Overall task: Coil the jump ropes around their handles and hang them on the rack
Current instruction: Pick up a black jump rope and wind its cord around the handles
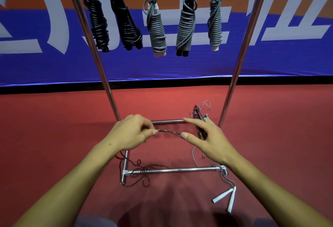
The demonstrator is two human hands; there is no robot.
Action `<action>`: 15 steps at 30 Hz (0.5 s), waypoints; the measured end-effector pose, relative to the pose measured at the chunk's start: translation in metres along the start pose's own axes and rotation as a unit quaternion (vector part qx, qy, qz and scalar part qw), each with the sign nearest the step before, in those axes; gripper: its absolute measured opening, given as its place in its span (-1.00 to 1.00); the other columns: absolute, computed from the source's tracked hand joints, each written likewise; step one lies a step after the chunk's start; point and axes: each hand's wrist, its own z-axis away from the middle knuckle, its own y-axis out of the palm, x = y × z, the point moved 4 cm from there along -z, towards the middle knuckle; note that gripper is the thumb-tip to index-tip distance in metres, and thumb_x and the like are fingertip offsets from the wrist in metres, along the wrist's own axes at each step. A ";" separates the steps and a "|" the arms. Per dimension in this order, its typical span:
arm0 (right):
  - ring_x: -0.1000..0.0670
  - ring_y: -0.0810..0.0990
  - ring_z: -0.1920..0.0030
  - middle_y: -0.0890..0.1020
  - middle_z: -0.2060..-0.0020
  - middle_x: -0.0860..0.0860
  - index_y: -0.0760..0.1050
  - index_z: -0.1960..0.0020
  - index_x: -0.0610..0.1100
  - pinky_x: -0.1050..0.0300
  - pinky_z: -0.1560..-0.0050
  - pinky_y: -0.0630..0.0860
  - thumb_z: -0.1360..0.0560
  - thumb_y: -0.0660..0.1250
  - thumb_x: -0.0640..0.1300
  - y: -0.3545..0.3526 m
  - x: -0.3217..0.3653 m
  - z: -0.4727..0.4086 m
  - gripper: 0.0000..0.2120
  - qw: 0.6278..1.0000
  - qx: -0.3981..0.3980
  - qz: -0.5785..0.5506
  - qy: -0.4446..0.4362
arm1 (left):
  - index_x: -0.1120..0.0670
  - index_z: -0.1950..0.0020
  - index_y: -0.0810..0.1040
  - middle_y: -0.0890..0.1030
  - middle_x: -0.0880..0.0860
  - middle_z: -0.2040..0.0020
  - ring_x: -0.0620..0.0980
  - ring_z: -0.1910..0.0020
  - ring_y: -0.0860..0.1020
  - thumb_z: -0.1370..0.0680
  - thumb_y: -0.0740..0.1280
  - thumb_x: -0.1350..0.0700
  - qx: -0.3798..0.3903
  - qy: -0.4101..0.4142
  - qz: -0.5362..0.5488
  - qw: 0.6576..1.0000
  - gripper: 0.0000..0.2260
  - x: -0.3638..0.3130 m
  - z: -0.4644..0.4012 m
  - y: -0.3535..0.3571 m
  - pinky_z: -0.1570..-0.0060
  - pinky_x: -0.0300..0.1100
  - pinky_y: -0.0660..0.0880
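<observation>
Rope (168, 132) spans between hands: left hand (131, 133) pinches one end, right hand (203, 136) holds dark handles (200, 118), fingers loosely spread.

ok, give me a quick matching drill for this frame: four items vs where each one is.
Items:
1. dark rope
2. white handles
3. grey coiled rope
4. dark handles

Places:
A. hanging from the rack's top bar
B. on the floor, front right of the rack base
C. stretched between the left hand and right hand
D. just beyond the right hand's fingers

Pairs: 1-C, 2-B, 3-A, 4-D
</observation>
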 end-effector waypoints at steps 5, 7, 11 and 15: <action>0.09 0.51 0.04 0.39 0.09 0.14 0.47 -0.25 0.32 -0.03 -0.08 0.54 -0.60 0.08 0.41 0.034 0.019 0.007 -0.65 0.994 0.067 0.079 -0.039 | -0.20 0.02 0.66 0.67 -0.27 0.27 -0.25 0.22 0.58 -0.64 0.34 -0.20 0.012 0.085 -0.011 0.996 -0.85 -0.045 -0.004 0.009 0.10 -0.09 0.59; 0.08 0.49 0.07 0.39 0.14 0.12 0.47 -0.08 0.22 -0.12 -0.05 0.53 -0.62 0.04 0.38 0.036 0.021 0.004 -0.66 0.997 0.044 0.050 -0.037 | -0.14 0.07 0.65 0.67 -0.21 0.30 -0.23 0.31 0.55 -0.64 0.37 -0.18 0.037 0.088 0.039 0.995 -0.81 -0.043 -0.009 0.006 0.17 -0.11 0.55; 0.02 0.51 0.07 0.47 0.14 0.06 0.47 0.03 0.12 -0.05 -0.04 0.50 -0.69 0.13 0.18 0.027 0.023 -0.005 -0.76 0.999 -0.017 -0.011 -0.048 | 0.09 0.14 0.59 0.60 -0.03 0.39 -0.11 0.42 0.49 -0.61 0.45 -0.15 0.099 0.050 0.213 0.971 -0.67 -0.025 -0.011 0.004 0.33 -0.25 0.42; 0.03 0.52 0.10 0.55 0.22 0.14 0.48 0.12 0.05 0.03 0.03 0.44 -0.72 0.20 -0.06 -0.010 0.007 -0.015 -0.76 0.985 -0.152 -0.083 -0.023 | 0.05 0.18 0.51 0.45 -0.08 0.37 -0.12 0.35 0.36 -0.52 0.51 -0.23 0.123 0.042 0.186 0.974 -0.61 0.008 -0.006 0.007 0.25 -0.14 0.34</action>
